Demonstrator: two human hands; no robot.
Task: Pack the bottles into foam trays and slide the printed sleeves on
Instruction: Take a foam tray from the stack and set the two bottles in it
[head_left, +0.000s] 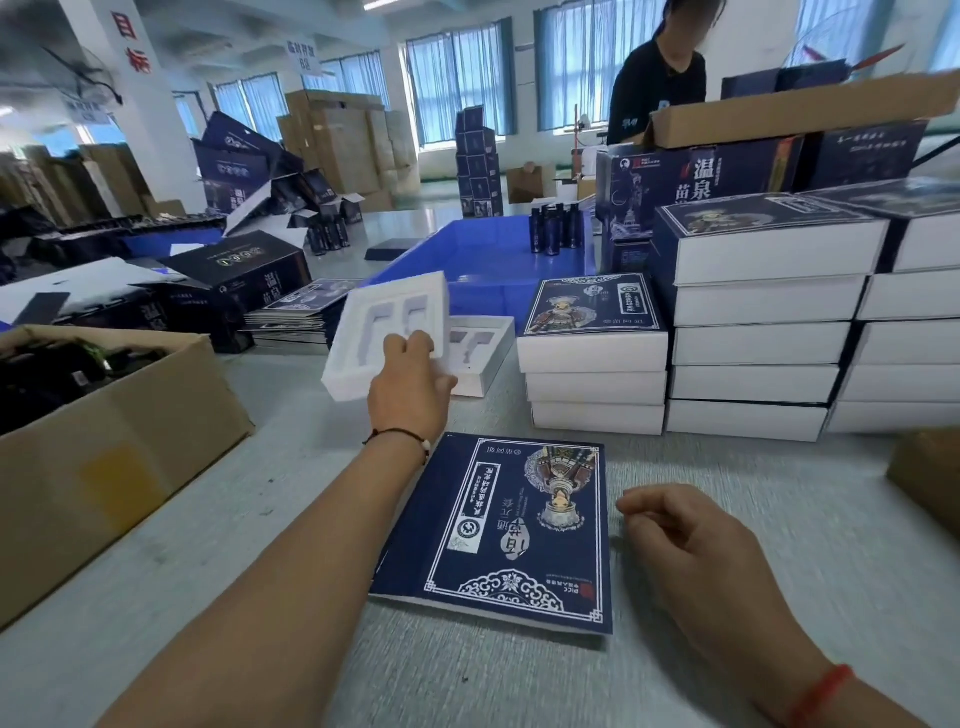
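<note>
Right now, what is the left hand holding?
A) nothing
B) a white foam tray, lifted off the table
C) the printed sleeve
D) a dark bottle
B: the left hand grips the near edge of the white foam tray, raised and tilted above the table, both cavities empty; the printed sleeve lies flat on the table, untouched.

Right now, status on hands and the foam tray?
Left hand holds foam tray lifted, pockets empty. Right hand idle, loosely curled beside sleeve. Nothing in the way.

A packing workshop: stacked cardboard cartons (332, 140), piles of finished boxes (753, 332), long worktable (727, 519).
</note>
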